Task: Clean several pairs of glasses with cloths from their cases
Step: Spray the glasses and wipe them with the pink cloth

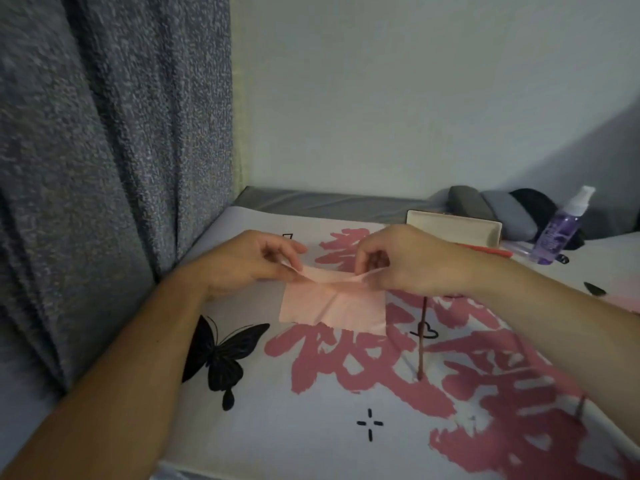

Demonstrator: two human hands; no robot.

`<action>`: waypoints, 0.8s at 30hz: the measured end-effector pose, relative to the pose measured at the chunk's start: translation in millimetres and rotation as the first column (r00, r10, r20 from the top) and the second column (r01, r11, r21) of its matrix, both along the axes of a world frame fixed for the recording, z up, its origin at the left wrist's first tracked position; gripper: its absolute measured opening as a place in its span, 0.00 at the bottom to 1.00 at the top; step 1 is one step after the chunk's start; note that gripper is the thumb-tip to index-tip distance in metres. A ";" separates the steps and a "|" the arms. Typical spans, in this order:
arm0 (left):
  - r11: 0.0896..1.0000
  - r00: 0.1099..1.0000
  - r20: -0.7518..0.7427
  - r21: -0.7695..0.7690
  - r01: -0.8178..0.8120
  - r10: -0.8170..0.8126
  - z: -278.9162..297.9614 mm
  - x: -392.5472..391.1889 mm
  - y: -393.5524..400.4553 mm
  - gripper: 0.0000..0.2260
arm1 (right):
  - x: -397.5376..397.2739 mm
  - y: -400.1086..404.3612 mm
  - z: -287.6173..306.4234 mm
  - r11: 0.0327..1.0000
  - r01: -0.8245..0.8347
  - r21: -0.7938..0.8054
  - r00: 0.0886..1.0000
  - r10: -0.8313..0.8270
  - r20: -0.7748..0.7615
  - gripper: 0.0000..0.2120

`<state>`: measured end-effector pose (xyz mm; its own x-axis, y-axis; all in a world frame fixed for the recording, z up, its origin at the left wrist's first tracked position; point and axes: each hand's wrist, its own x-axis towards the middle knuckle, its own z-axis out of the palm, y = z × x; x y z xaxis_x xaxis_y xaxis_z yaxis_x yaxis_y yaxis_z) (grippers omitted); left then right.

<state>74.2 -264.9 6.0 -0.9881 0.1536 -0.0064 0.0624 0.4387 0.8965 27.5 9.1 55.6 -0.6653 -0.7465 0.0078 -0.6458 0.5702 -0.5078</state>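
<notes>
A pale pink cleaning cloth (332, 308) lies on the printed white surface (311, 427), with its far edge lifted and folded toward me. My left hand (242, 261) pinches the left end of that fold. My right hand (408, 259) pinches the right end. A dark red glasses temple (421, 337) sticks out from under my right wrist; the rest of that pair is hidden by my arm. Three closed glasses cases, two grey (467, 202) (509, 213) and one black (535, 202), lie at the back right.
A white rectangular tray (453, 225) stands behind my right hand. A purple spray bottle (564, 226) stands to its right, with a red pen-like stick (491, 251) near it. A grey curtain (104, 168) hangs at the left. A wall closes the back.
</notes>
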 end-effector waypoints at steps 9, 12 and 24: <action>0.953 0.986 0.034 -0.255 0.164 -0.160 8.9 14.0 -3.0 0.15 | 20.6 2.3 -19.5 0.990 -0.084 0.116 0.996 0.082 0.020 0.08; 0.929 0.971 0.101 -0.282 0.238 -0.218 11.3 17.7 -5.0 0.18 | 22.7 2.2 -22.2 0.983 -0.107 0.152 0.994 0.105 0.023 0.05; 0.853 0.992 -0.123 -0.520 -0.042 -0.026 -11.7 1.0 17.5 0.11 | -3.1 0.3 -20.1 0.963 0.063 0.260 0.997 -0.050 -0.057 0.11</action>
<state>75.2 -247.4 -5.7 -0.9875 0.1535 0.0360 0.1495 0.8395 0.5224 24.4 9.4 35.6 -0.7103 -0.6881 -0.1486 -0.6292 0.7152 -0.3042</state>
